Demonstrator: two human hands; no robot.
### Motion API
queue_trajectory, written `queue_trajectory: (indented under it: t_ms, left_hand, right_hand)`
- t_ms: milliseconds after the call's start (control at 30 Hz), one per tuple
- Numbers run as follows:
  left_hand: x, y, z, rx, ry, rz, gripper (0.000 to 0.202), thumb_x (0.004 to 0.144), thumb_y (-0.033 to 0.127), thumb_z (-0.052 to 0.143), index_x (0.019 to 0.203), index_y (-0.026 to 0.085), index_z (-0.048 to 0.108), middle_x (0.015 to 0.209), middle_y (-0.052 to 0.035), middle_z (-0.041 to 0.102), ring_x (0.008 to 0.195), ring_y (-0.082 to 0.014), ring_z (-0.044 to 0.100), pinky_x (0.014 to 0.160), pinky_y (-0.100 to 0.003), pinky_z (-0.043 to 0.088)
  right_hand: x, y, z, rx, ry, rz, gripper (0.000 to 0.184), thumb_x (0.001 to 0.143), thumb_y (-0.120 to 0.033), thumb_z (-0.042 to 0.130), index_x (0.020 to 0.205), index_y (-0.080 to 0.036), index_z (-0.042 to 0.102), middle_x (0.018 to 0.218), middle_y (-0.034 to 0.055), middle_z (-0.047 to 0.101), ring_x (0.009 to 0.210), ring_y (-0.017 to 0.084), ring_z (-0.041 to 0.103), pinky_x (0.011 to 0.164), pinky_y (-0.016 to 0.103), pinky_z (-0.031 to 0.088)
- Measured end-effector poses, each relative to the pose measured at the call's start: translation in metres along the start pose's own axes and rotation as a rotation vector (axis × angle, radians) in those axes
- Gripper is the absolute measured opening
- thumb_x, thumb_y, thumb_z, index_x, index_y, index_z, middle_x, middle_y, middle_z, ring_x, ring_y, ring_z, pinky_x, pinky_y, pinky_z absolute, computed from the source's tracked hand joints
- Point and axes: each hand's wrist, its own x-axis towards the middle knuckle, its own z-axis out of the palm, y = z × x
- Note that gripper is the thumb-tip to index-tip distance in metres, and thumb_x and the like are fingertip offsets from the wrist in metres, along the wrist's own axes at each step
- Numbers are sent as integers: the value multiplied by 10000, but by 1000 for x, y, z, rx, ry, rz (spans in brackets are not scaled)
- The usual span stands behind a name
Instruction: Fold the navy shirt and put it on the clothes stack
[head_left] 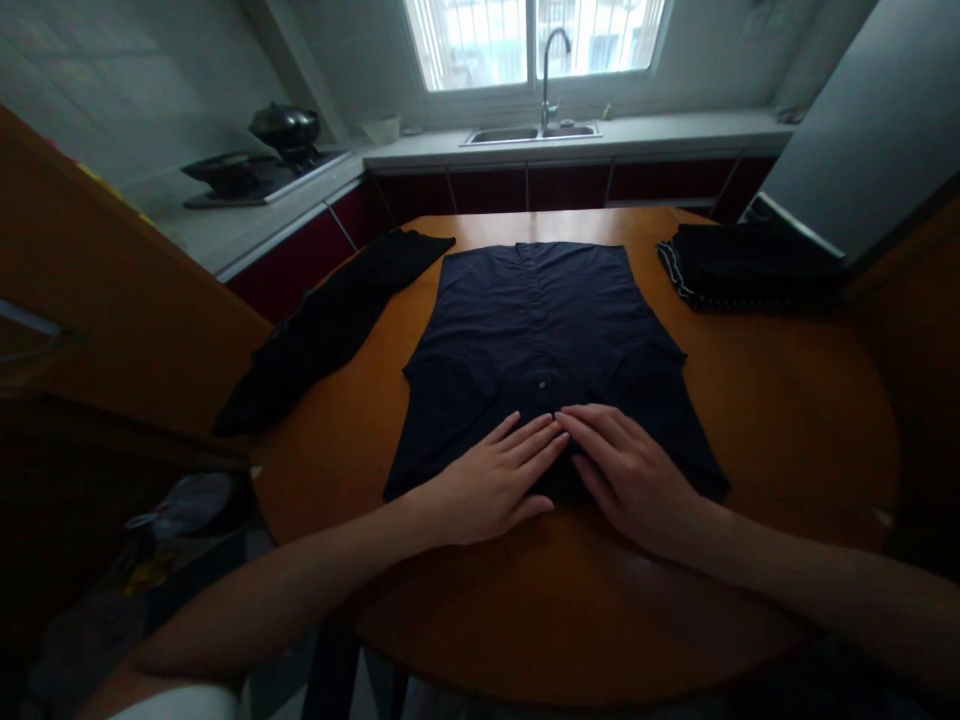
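Observation:
A dark navy buttoned shirt (536,310) lies spread flat on the round wooden table (570,610), its front placket running down the middle. Near its closest edge, my left hand (499,480) rests on the cloth with fingers stretched out. My right hand (630,475) lies on the cloth from the other side, fingers extended, its fingertips meeting those of the left. A small button shows just beyond the fingertips. The part of the shirt under both hands is hidden.
A dark garment (337,310) lies lengthwise along the table's left edge. Folded dark clothes (750,265) are stacked at the right. Behind the table run a counter with a sink (532,133) and a stove (262,180). A plastic bag (191,500) sits low at the left.

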Motion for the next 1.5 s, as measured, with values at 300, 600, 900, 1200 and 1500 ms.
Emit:
queue_trajectory:
  t_ms: [300, 600, 900, 1200, 1500]
  left_hand:
    - [1, -4, 21, 96, -49, -37, 874, 1006, 607, 447, 1620, 74, 128, 1680, -200, 150, 1570, -288, 92, 1273, -465, 127]
    - [-3, -7, 23, 115, -45, -55, 892, 1010, 615, 423, 1630, 84, 62, 1686, -203, 101, 1572, -291, 67, 1270, -476, 135]
    - [-45, -5, 24, 144, 14, -171, 817, 1035, 524, 435, 1639, 134, 49, 1693, -168, 125, 1573, -274, 88, 1261, -469, 203]
    - [-43, 44, 26, 134, 114, -196, 698, 1036, 428, 466, 1635, 219, 175, 1696, -89, 189, 1576, -274, 88, 1267, -513, 174]
    - [-36, 44, 28, 50, 4, -143, 802, 1009, 560, 472, 1640, 193, 141, 1695, -122, 143, 1572, -271, 115, 1269, -496, 144]
  right_hand:
    - [-21, -4, 46, -173, -145, 78, 774, 981, -396, 512, 1601, -28, 232, 1656, 223, 244, 1562, 311, 138, 1244, 534, 245]
    - [-25, -6, 38, -189, -143, 66, 810, 964, -473, 547, 1578, -11, 291, 1651, 236, 235, 1558, 317, 148, 1252, 511, 229]
    - [-66, 2, 31, -264, -119, 62, 827, 982, -441, 507, 1621, -48, 160, 1674, 223, 165, 1556, 315, 164, 1241, 522, 261]
    - [-70, -18, 33, -300, -22, 67, 839, 980, -414, 514, 1636, -78, 113, 1680, 202, 165, 1560, 323, 134, 1240, 538, 249]
    - [-50, -15, 42, -246, -119, -51, 739, 998, -441, 482, 1604, -78, 266, 1658, 191, 256, 1551, 283, 204, 1244, 523, 241]
